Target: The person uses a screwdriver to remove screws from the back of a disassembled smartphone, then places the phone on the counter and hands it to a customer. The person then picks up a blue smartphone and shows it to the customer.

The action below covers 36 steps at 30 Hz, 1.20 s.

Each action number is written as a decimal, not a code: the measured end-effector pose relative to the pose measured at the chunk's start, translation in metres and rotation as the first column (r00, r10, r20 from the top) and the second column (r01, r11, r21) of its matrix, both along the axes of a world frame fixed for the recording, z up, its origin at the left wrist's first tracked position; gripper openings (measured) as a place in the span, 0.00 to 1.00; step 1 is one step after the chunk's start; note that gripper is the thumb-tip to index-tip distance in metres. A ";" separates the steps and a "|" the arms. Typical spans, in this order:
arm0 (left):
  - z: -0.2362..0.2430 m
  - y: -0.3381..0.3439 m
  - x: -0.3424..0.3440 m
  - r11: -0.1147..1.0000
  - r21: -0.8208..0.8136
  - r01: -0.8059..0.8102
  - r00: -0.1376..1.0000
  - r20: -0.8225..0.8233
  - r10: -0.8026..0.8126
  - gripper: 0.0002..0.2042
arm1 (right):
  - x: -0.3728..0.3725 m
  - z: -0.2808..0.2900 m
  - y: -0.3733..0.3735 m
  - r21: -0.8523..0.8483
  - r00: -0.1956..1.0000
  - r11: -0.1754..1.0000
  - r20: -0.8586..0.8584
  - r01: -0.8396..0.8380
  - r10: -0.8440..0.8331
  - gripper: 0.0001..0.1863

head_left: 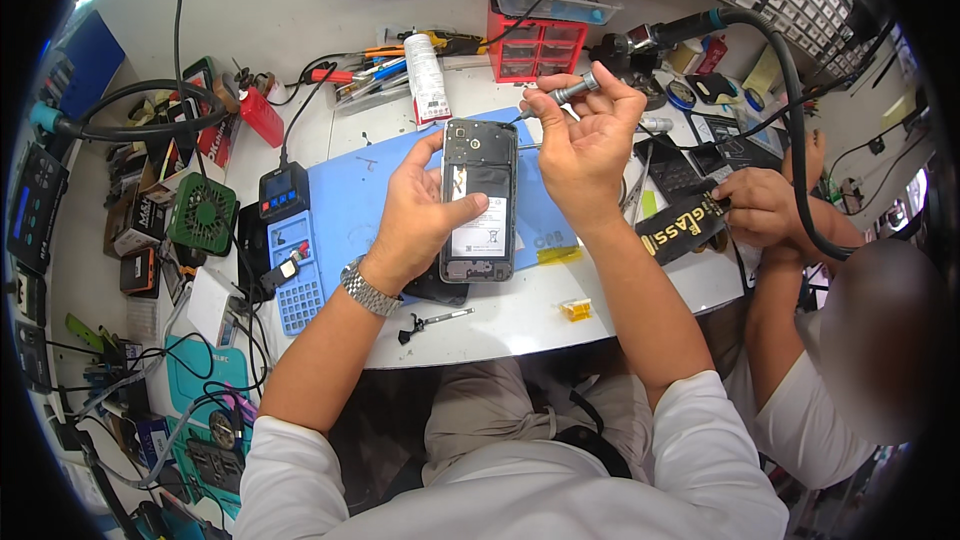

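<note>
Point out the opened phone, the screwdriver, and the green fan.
Opened phone (pixel 490 232): head view, on the white battery label.
Screwdriver (pixel 574 91): head view, on the silver handle.
Green fan (pixel 203 211): head view, middle of the front grille.

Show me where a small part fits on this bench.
Bare white tabletop lies near the front edge, between the metal strip and yellow piece; bare blue mat lies between the black device and left hand. It's crowded behind the mat, around the tube and red drawers.
</note>
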<state>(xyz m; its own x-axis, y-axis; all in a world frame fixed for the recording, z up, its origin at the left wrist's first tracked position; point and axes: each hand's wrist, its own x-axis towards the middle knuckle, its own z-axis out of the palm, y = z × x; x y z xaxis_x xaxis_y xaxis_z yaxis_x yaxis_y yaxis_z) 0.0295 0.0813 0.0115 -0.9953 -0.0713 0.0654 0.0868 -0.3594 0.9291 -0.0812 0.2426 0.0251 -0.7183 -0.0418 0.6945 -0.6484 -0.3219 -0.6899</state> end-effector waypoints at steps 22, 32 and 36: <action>0.000 0.000 0.001 1.000 0.001 -0.012 0.999 0.044 0.011 0.39 | -0.003 0.004 0.013 0.178 0.869 0.946 -0.468 0.270 -0.160 0.23; -0.004 -0.001 -0.002 0.999 0.021 -0.040 0.998 0.038 0.039 0.41 | -0.006 0.003 0.012 0.169 0.891 0.942 -0.408 0.289 -0.200 0.20; -0.004 -0.001 -0.003 0.999 0.014 -0.041 0.998 0.047 0.040 0.41 | -0.007 0.000 0.010 0.195 0.943 0.950 -0.275 0.244 -0.186 0.21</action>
<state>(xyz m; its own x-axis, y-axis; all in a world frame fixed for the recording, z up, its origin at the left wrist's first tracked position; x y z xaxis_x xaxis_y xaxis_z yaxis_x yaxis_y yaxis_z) 0.0269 0.0801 0.0077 -0.9935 -0.1125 0.0175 0.0583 -0.3708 0.9269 -0.0879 0.2526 0.0252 -0.5318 -0.0803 0.8430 -0.8452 -0.0117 -0.5343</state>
